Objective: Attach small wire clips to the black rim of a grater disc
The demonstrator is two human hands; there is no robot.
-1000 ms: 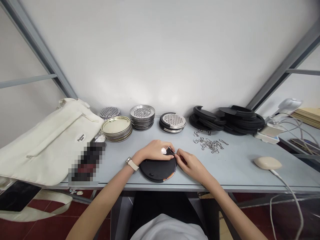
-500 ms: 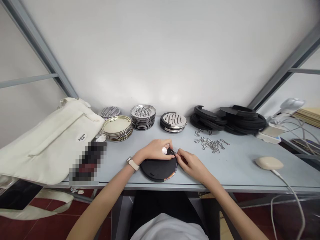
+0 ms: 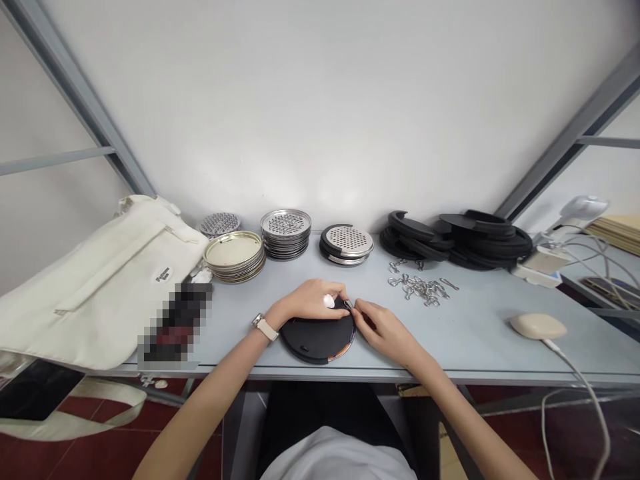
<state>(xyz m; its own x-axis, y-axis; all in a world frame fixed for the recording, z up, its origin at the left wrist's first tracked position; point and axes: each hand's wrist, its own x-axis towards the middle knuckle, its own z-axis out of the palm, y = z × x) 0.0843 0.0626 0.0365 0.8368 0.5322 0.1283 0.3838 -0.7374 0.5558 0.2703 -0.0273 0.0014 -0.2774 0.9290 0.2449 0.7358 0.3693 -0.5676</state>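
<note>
A black round disc-shaped case (image 3: 317, 340) lies near the front edge of the desk, with an orange and metallic strip showing along its right rim. My left hand (image 3: 313, 300) is closed over the far side of this case, thumb and forefinger at its upper right rim; some of its fingers are hidden. At that rim is a small metal clip (image 3: 348, 305). My right hand (image 3: 377, 323) pinches the clip from the right, fingertips pressed together. A white thing of unclear kind shows at my left hand's fingers.
Behind stand stacks of gold lids (image 3: 234, 250), perforated metal grater discs (image 3: 286, 227), a black-rimmed grater (image 3: 349, 241) and black round parts (image 3: 487, 240). Loose metal clips (image 3: 423, 290) lie right. A cream bag (image 3: 100, 287) is left, a corded cream device (image 3: 539, 326) right.
The metal clip has shifted slightly at the rim of the case, and my fingertips have moved a little with it. Otherwise both hands keep their places.
</note>
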